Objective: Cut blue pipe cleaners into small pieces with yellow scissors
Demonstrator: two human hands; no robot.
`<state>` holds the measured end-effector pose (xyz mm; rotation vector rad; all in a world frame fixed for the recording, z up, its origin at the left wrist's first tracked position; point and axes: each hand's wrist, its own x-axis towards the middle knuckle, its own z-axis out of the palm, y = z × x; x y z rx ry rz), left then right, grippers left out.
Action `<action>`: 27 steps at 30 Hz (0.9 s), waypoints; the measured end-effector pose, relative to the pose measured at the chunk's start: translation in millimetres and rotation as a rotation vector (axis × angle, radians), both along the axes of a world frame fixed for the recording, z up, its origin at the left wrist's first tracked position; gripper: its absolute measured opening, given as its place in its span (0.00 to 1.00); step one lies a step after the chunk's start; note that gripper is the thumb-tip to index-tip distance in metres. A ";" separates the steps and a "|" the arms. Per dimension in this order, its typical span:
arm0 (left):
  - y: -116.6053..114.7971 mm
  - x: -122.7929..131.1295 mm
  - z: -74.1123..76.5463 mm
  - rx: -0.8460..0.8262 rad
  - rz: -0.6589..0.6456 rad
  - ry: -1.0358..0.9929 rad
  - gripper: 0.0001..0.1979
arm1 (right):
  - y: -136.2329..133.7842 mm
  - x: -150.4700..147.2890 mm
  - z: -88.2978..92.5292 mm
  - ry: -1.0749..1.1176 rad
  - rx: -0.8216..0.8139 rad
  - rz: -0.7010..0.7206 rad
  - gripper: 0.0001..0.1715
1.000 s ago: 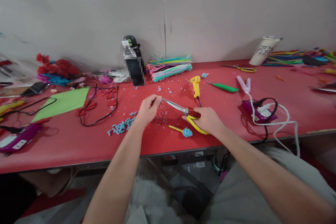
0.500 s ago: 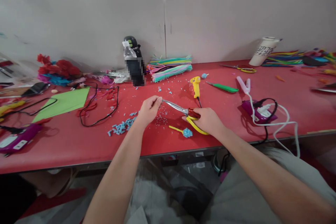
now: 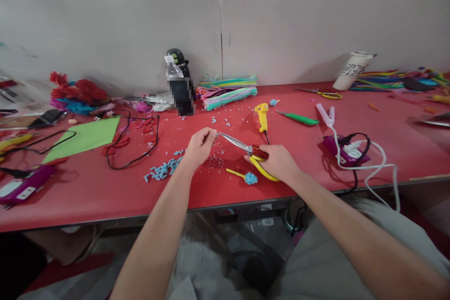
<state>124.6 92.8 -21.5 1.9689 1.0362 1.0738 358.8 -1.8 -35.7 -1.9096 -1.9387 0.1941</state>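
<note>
My right hand (image 3: 279, 161) is closed round the yellow and red handles of a pair of scissors (image 3: 242, 146), blades pointing left. My left hand (image 3: 199, 146) is pinched shut right at the blade tips; whatever it holds is too small to make out. Both hands hover just above the red table (image 3: 105, 192). Below the blades lie tiny blue snippings (image 3: 216, 158). A yellow stick with a blue fuzzy head (image 3: 244, 176) rests beside my right hand. A heap of short blue pieces (image 3: 163, 168) lies left of my left hand.
A yellow glue gun (image 3: 262, 116), a green-handled tool (image 3: 298, 117), a purple power strip with white cable (image 3: 346, 152), a bundle of pipe cleaners (image 3: 227, 90), a bottle (image 3: 179, 86), green paper (image 3: 84, 137), black cord (image 3: 135, 143) and red tissue flowers (image 3: 75, 91) lie about. Grey partitions (image 3: 281, 28) back the table.
Almost nothing has moved. My left hand stays pinched at the scissor tips and my right hand keeps its grip; the view has shifted slightly.
</note>
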 end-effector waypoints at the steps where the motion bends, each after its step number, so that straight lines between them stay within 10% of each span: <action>1: 0.2 -0.2 0.0 0.003 -0.002 0.001 0.17 | 0.2 0.0 -0.2 -0.006 -0.005 -0.001 0.29; 27: 0.1 -1.2 0.4 0.027 -0.019 -0.004 0.16 | 0.4 1.0 0.5 -0.007 -0.004 0.011 0.31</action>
